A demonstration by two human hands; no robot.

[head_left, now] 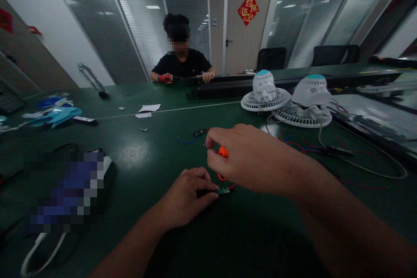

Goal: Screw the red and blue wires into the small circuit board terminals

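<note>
My left hand [187,195] rests on the green table [146,160] with its fingers pinched on a small green circuit board [224,190]. Just above the board my right hand [243,158] is closed round an orange-handled tool [223,153], held upright with its tip down at the board. A red wire [232,186] leads off the board's right side. Most of the tool's shaft is hidden by my fingers.
Two white fans [265,93] [308,102] lie face down at the right with loose red and blue wires [302,143]. A person [182,58] sits across the table holding a red tool. Paper scraps [149,108], blue gloves [55,115] and a blurred object [65,186] lie at the left.
</note>
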